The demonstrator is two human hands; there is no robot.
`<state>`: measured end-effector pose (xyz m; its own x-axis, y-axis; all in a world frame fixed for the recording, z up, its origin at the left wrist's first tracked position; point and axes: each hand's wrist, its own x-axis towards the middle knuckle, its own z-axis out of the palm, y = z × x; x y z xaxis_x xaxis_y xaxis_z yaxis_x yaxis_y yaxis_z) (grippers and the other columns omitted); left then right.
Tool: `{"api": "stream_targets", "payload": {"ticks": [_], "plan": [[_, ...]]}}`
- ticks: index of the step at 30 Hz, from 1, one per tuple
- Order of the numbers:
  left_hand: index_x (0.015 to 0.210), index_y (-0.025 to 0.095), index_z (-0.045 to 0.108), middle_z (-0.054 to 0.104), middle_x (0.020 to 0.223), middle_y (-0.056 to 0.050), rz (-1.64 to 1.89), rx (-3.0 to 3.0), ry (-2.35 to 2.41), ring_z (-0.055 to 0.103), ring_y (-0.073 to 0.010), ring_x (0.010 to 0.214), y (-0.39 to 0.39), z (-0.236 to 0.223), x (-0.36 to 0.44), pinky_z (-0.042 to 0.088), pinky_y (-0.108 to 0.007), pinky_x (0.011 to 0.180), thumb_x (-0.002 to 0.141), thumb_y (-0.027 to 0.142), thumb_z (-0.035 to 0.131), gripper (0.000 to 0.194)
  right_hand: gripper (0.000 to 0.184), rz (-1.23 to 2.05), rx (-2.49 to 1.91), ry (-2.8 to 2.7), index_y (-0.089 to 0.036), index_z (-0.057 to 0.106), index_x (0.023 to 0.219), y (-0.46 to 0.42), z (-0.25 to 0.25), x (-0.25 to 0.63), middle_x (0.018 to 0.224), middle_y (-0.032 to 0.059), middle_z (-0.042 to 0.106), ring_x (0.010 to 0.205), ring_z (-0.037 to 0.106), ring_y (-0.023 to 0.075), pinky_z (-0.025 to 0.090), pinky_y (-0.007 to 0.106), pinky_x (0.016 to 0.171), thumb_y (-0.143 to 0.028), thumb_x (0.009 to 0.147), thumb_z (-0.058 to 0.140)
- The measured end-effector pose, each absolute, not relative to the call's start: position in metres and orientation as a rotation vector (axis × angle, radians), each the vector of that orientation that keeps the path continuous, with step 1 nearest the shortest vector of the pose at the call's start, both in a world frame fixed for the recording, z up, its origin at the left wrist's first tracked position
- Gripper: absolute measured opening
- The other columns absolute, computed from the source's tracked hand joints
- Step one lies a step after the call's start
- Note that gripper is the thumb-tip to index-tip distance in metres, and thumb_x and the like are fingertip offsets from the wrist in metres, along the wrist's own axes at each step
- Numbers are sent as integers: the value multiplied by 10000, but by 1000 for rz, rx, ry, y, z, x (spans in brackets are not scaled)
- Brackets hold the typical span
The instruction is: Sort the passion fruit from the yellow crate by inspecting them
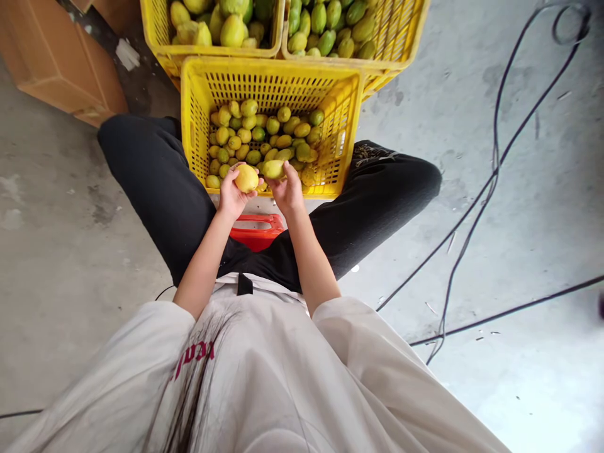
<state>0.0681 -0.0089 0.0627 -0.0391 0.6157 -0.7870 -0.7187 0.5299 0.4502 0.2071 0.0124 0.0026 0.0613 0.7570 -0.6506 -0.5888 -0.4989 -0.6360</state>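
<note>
A round yellow lemon [246, 178] rests in my left hand [231, 197], with the fingers curled around it. My right hand [289, 192] grips a longer, greenish-yellow lemon [273, 169], thumb on its right side. The two hands are close together over the near rim of a yellow slatted crate [189, 126]. Inside that crate lie many small yellow and green lemons [248, 107], heaped toward the left and middle. Parts of the fingers under both held lemons are hidden.
Two more yellow crates, a left one [158, 28] and a right one [401, 31], hold green and yellow fruit behind. Cardboard boxes [51, 56] stand at the far left. A red plastic stool [255, 236] shows between my legs. Black cables [495, 163] loop over the concrete floor.
</note>
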Motion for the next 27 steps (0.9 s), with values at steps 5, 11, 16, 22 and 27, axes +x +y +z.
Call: {"api": "stream_targets", "payload": {"ticks": [5,11,16,22,27], "plan": [[1237,302,741,791,944,-43,1209,-122,1255,800,-173,821,-7,58,67,538,-204,560,1071,546,615,321,177,1496,-1282,-79,-286,644,962,14,14,207,1115,20,805,1283,777,210,726,358,1003,-432,1030,717],[1110,278,746,722,818,-51,1254,-85,1278,696,-173,668,-11,57,57,531,-265,555,1025,763,538,534,134,1746,-1223,-109,-275,662,977,10,30,206,999,6,802,1235,777,207,721,383,1020,-368,1058,713],[1099,233,759,666,725,-67,1168,-82,1283,758,-247,810,-11,49,63,585,-312,658,1054,768,470,609,342,1894,-1196,-282,-260,650,914,1,27,204,936,-15,784,1045,806,201,726,347,950,-407,864,955],[1064,245,718,734,858,-24,1083,60,1312,742,-181,750,-12,44,70,562,-258,652,1029,420,682,183,419,1835,-1266,-323,-274,568,889,0,20,209,891,-58,748,936,801,155,712,282,859,-319,812,977],[995,251,670,766,913,-2,960,18,1306,768,-185,752,-18,46,74,612,-295,749,888,179,780,169,183,1837,-1432,-143,-273,592,953,5,13,213,863,-34,755,905,824,208,748,371,787,-335,942,764]]}}
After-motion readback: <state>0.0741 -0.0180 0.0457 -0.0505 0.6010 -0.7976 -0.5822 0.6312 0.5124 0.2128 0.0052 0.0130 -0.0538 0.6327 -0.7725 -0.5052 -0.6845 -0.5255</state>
